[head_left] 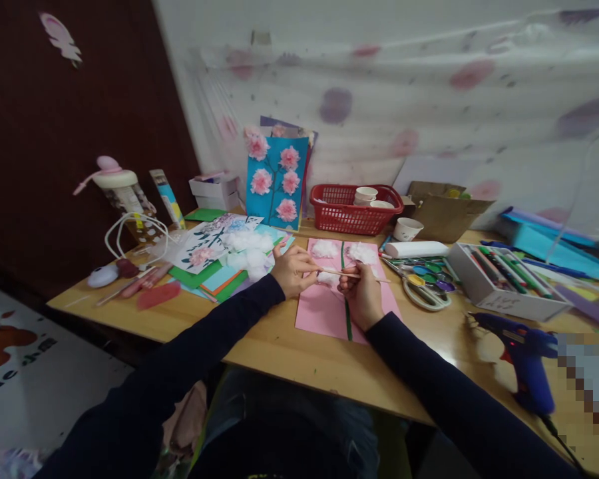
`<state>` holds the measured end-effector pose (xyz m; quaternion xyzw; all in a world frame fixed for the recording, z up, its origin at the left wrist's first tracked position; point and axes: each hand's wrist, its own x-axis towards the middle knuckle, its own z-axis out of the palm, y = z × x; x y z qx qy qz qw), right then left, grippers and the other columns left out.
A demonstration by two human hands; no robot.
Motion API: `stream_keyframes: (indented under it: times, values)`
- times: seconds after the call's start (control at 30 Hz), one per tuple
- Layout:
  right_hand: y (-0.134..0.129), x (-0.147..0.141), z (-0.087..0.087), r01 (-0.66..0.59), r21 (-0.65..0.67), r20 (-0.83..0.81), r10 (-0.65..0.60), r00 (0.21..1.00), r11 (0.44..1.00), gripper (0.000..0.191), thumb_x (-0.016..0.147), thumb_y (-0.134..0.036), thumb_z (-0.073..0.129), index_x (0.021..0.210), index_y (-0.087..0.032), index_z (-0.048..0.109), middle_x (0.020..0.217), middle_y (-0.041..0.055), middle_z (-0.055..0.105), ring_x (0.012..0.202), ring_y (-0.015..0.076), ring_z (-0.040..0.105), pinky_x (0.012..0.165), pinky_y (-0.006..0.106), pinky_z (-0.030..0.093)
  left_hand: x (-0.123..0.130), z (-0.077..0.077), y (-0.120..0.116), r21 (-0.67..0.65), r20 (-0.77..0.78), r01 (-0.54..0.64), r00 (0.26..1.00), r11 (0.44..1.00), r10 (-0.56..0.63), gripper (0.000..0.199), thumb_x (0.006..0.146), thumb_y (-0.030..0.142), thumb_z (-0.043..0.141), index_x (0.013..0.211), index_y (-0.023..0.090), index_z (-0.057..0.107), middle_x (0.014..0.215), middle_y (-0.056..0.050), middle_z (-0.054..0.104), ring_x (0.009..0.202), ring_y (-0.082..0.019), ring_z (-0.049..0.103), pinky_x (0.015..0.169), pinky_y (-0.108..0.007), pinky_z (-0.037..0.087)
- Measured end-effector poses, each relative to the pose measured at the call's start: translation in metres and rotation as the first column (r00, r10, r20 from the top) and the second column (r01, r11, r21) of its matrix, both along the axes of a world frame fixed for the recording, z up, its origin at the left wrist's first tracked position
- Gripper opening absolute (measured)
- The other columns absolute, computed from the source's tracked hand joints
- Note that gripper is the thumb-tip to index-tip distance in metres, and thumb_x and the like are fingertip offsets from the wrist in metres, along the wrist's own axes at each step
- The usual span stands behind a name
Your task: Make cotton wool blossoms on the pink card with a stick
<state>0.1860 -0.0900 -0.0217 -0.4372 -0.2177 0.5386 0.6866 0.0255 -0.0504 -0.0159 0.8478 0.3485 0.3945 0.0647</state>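
Observation:
A thin wooden stick (pixel 335 272) is held level between my two hands, above a pink sheet (pixel 319 313). My left hand (pixel 293 269) pinches its left end, and my right hand (pixel 363 293) grips it farther right, with the tip poking out past the fingers. On the pink sheet a dark green strip (pixel 349 322) runs lengthwise, with white cotton tufts (pixel 324 249) on both sides near the top. A pile of loose cotton (pixel 249 249) lies left of my left hand, over coloured paper. My right hand hides part of the sheet.
Behind stand a blue card with pink flowers (pixel 274 183) and a red basket (pixel 349 216) with paper cups. To the right are scissors (pixel 424 296), a box of markers (pixel 509 283) and a blue glue gun (pixel 519 359). A bottle (pixel 124 199) and a cable are at left.

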Motion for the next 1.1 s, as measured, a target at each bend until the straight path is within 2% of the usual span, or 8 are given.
stream_keyframes:
  times: [0.3, 0.5, 0.63, 0.73, 0.83, 0.93, 1.03, 1.1]
  values:
    - [-0.001, -0.005, -0.002, 0.035, 0.043, -0.009, -0.034, 0.999, 0.998, 0.03, 0.08, -0.026, 0.042, 0.054, -0.017, 0.052, 0.04, 0.0002, 0.052, 0.034, 0.0085, 0.047, 0.035, 0.017, 0.038, -0.005, 0.001, 0.005, 0.126, 0.004, -0.042, 0.999, 0.991, 0.042, 0.01, 0.069, 0.024, 0.061, 0.069, 0.027, 0.071, 0.073, 0.002, 0.071, 0.086, -0.02, 0.058, 0.1, -0.05, 0.012]
    - [0.004, 0.016, 0.006, 0.169, 0.01, -0.083, -0.168, 0.982, 0.986, 0.032, 0.083, -0.019, 0.038, 0.054, -0.016, 0.05, 0.037, -0.0018, 0.049, 0.032, 0.0066, 0.044, 0.034, 0.015, 0.035, -0.031, 0.012, 0.021, 0.115, 0.14, -0.284, 0.953, 0.952, 0.267, 0.014, 0.074, 0.023, 0.059, 0.073, 0.026, 0.072, 0.079, -0.001, 0.072, 0.086, -0.019, 0.06, 0.1, -0.048, 0.015]
    - [0.005, 0.022, 0.01, 0.172, 0.002, -0.114, -0.171, 0.979, 0.985, 0.032, 0.084, -0.019, 0.038, 0.054, -0.015, 0.049, 0.036, -0.0017, 0.048, 0.031, 0.0062, 0.044, 0.034, 0.015, 0.034, -0.042, 0.018, 0.026, 0.159, 0.192, -0.306, 0.942, 0.939, 0.274, 0.01, 0.074, 0.028, 0.063, 0.074, 0.027, 0.073, 0.076, -0.001, 0.072, 0.085, -0.02, 0.061, 0.101, -0.048, 0.016]
    - [0.006, 0.02, 0.007, 0.151, 0.008, -0.099, -0.15, 0.984, 0.988, 0.034, 0.085, -0.02, 0.038, 0.054, -0.015, 0.049, 0.035, -0.0014, 0.047, 0.03, 0.0061, 0.042, 0.033, 0.015, 0.033, -0.048, 0.023, 0.028, 0.128, 0.245, -0.334, 0.923, 0.934, 0.296, 0.013, 0.074, 0.026, 0.061, 0.067, 0.023, 0.071, 0.076, -0.002, 0.072, 0.085, -0.02, 0.062, 0.099, -0.043, 0.025]
    - [0.008, 0.02, 0.002, 0.12, 0.023, -0.09, -0.118, 0.989, 0.992, 0.033, 0.085, -0.021, 0.039, 0.054, -0.015, 0.05, 0.036, -0.001, 0.047, 0.031, 0.0062, 0.042, 0.035, 0.015, 0.034, -0.059, 0.028, 0.035, 0.05, 0.328, -0.331, 0.896, 0.942, 0.297, 0.03, 0.079, 0.021, 0.049, 0.053, 0.019, 0.063, 0.067, -0.002, 0.069, 0.079, -0.017, 0.062, 0.091, -0.035, 0.037]
    - [0.009, 0.021, 0.0, 0.099, 0.025, -0.078, -0.097, 0.992, 0.995, 0.033, 0.085, -0.023, 0.04, 0.055, -0.015, 0.051, 0.037, -0.0004, 0.049, 0.031, 0.0063, 0.042, 0.036, 0.016, 0.036, -0.073, 0.029, 0.047, 0.022, 0.462, -0.347, 0.835, 0.938, 0.298, 0.022, 0.077, 0.015, 0.048, 0.074, 0.017, 0.069, 0.081, -0.003, 0.071, 0.08, -0.016, 0.063, 0.085, -0.031, 0.045]
    - [0.008, 0.022, 0.0, 0.086, 0.025, -0.075, -0.084, 0.994, 0.996, 0.033, 0.085, -0.023, 0.04, 0.055, -0.015, 0.052, 0.038, -0.0002, 0.05, 0.031, 0.0061, 0.042, 0.035, 0.015, 0.037, -0.08, 0.026, 0.059, -0.009, 0.572, -0.287, 0.784, 0.958, 0.24, 0.041, 0.07, 0.008, 0.05, 0.108, 0.016, 0.063, 0.102, -0.005, 0.069, 0.086, -0.015, 0.065, 0.085, -0.028, 0.048]
    - [0.008, 0.021, 0.001, 0.079, 0.026, -0.08, -0.077, 0.994, 0.997, 0.033, 0.085, -0.023, 0.04, 0.055, -0.015, 0.051, 0.038, -0.0002, 0.05, 0.031, 0.006, 0.042, 0.035, 0.015, 0.036, -0.081, 0.024, 0.063, -0.068, 0.61, -0.226, 0.761, 0.972, 0.22, 0.04, 0.071, 0.009, 0.051, 0.108, 0.013, 0.064, 0.099, -0.007, 0.071, 0.085, -0.015, 0.067, 0.083, -0.026, 0.05]
